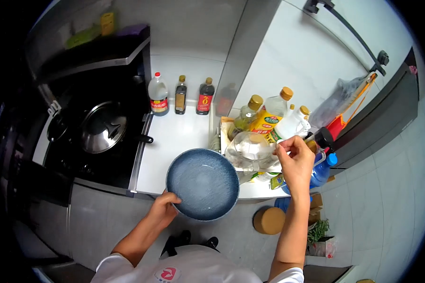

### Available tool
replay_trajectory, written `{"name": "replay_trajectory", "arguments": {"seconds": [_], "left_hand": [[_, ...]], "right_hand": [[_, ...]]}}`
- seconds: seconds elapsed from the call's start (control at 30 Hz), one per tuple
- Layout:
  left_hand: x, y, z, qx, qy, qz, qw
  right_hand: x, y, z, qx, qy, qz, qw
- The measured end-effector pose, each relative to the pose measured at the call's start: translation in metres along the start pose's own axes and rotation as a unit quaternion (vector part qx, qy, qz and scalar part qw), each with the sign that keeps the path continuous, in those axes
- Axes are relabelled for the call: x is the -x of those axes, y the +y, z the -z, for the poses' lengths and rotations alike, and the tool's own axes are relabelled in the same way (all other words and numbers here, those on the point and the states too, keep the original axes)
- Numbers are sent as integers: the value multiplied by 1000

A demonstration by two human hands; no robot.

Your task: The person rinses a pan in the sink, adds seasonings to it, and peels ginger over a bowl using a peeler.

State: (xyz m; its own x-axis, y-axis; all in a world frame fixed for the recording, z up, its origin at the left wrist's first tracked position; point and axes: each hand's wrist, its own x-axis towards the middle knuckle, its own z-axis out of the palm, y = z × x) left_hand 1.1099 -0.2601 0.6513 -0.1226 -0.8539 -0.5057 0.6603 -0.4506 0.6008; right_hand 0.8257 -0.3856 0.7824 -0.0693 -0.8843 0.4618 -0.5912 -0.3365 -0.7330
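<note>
My left hand is closed on the rim of a speckled blue bowl, its thumb over the edge. The bowl is tilted toward me, with a wet-looking inside, over the counter's front edge. My right hand has its fingers pinched at the right edge of a clear, see-through container. Whether it is glass or plastic I cannot tell. Behind it stand a yellow-labelled oil bottle and a white jug.
To the left, a lidded pan sits on the black stove, its handle pointing right. Several sauce bottles, including a red-labelled one, line the wall. A blue bottle stands at right, and a round brown stool below.
</note>
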Motion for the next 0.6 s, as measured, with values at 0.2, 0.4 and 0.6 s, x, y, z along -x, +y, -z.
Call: {"name": "replay_trajectory", "arguments": {"seconds": [0.2,0.4,0.6], "left_hand": [[-13,-15,25,-6,-1,7,1000],[-7,-17,27,29,-16,10,999],[5,-18,41,54,0,2,999]], "right_hand": [[70,-22,-29,121,-112,226,960],[71,-22,-14,111,-3,195,975],[30,7,-9,202,113,196,953]]}}
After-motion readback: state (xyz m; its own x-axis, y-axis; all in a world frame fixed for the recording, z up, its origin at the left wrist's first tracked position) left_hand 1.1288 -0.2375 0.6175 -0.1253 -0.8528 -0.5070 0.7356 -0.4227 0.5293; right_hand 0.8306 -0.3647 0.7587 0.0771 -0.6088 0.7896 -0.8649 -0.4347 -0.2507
